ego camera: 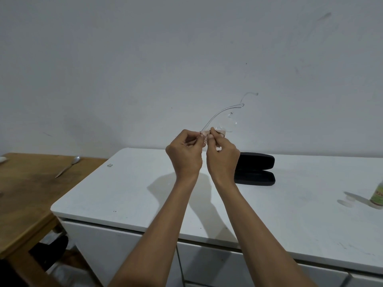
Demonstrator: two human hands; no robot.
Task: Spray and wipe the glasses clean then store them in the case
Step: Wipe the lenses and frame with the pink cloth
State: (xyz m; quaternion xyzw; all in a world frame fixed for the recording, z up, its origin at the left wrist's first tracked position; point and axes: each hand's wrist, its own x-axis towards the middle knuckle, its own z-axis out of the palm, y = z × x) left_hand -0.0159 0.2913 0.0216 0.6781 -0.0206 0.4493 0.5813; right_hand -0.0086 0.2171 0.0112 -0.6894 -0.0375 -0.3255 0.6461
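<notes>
Both hands are raised at the centre of the frame, above the white worktop [290, 204], and the glasses [224, 121] sit between them, held up against the bare wall. The frame is clear plastic, nearly invisible, with one temple curving toward the upper right. The left hand [184, 154] pinches the frame near the hinge. The right hand [222, 156] pinches a small pinkish cloth [219, 133] against a lens. So each grip is narrow and closed on something: left on the glasses, right on the cloth.

From where I stand these look very light and thin, probably a bit springy at the temples and easy to bend or snap if twisted. The lenses would smear under bare fingers, so the hinge and rim seem the sensible places to hold, with the cloth doing the rubbing.

The black case [257, 169] lies open on the worktop just right of the hands. At the right edge of the frame stands a spray bottle [378, 195] with a green label. There is writing on it, but it is cut off and too blurred to read. A clear cap [345, 201] lies beside it. A spoon [67, 165] rests on the wooden table [24, 193] at the left.
</notes>
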